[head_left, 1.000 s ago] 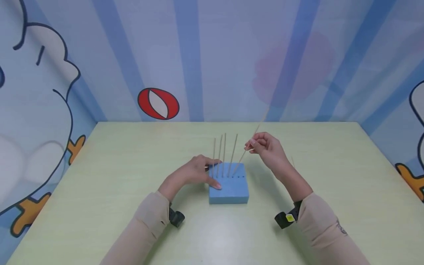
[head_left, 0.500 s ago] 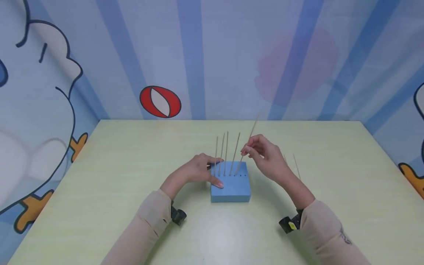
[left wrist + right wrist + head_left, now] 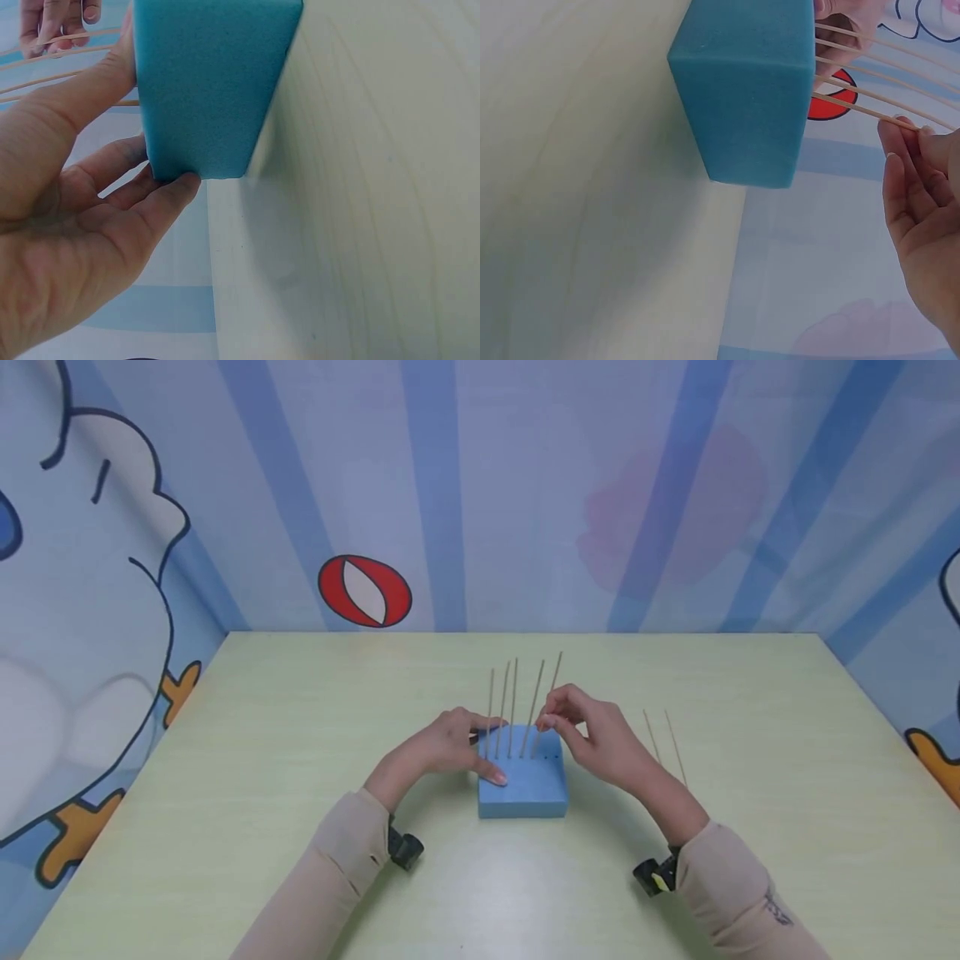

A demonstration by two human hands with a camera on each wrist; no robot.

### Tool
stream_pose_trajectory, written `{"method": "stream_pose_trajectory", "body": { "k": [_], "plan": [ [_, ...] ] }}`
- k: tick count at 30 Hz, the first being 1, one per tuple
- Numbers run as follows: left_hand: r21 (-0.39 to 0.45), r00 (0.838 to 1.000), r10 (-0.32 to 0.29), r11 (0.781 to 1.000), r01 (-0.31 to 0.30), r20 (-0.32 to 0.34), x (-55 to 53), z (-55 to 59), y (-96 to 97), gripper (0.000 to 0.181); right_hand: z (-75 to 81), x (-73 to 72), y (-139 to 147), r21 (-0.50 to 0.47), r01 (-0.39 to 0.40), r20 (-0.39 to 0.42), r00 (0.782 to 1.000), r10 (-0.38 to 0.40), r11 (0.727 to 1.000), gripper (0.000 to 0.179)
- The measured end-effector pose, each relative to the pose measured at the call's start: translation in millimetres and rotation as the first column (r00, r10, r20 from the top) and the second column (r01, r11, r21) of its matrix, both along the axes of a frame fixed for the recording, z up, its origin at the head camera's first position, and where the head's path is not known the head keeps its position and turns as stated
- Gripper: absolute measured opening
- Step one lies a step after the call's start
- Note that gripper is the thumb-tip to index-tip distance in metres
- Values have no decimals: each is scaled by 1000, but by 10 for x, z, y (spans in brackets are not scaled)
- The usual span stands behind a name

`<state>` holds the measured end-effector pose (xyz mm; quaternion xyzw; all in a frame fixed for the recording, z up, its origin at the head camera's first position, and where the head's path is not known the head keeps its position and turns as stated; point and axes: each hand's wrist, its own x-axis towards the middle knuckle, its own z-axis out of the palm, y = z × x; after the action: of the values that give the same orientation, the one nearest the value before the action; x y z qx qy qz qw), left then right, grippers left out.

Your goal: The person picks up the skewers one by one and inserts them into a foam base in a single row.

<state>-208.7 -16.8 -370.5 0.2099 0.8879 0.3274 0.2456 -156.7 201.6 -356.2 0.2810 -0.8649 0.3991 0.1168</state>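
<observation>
A blue foam block (image 3: 525, 793) sits on the table, with several thin wooden sticks (image 3: 513, 693) standing in a row of small holes on its top. My left hand (image 3: 450, 745) grips the block's left end; in the left wrist view the thumb lies over the top of the foam block (image 3: 214, 90) and fingertips touch its side. My right hand (image 3: 596, 735) pinches the rightmost stick (image 3: 557, 668) between thumb and fingers. That stick's lower end meets a hole in the row. In the right wrist view the pinched stick (image 3: 855, 109) leans out from the block.
Two more thin sticks (image 3: 675, 743) show to the right, partly hidden behind the right forearm. At the row's right end are bare holes (image 3: 551, 757). Beyond the pale table (image 3: 300, 693) rises a printed backdrop (image 3: 517, 510).
My right hand has come down and left along the stick, whose top is now lower and its tilt steeper. The left hand keeps its grip on the block.
</observation>
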Motion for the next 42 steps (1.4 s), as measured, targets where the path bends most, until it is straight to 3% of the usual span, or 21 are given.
{"method": "stream_pose_trajectory", "body": {
  "k": [7,20,24,28,37,42],
  "plan": [
    [-8,1000,-3,1000,3,4,2,15,4,86,-53,-5,-32,-1,-3,27,1000,3,1000,7],
    [-10,1000,-5,1000,5,8,7,-6,-1,86,-56,23,-48,28,-17,-30,999,17,999,8],
    [-18,1000,2,1000,-2,12,-10,-14,-3,87,-31,10,-40,26,-15,4,1000,15,1000,7],
    [-7,1000,5,1000,-5,17,-14,-9,15,87,-10,16,13,18,15,104,994,-17,1000,8],
    [-19,999,23,1000,-22,32,6,-17,42,86,-90,115,416,132,182,256,944,-210,974,23],
    [-27,999,31,999,-30,25,1,-22,37,85,-90,188,770,242,306,336,864,-376,921,24]
  ]
}}
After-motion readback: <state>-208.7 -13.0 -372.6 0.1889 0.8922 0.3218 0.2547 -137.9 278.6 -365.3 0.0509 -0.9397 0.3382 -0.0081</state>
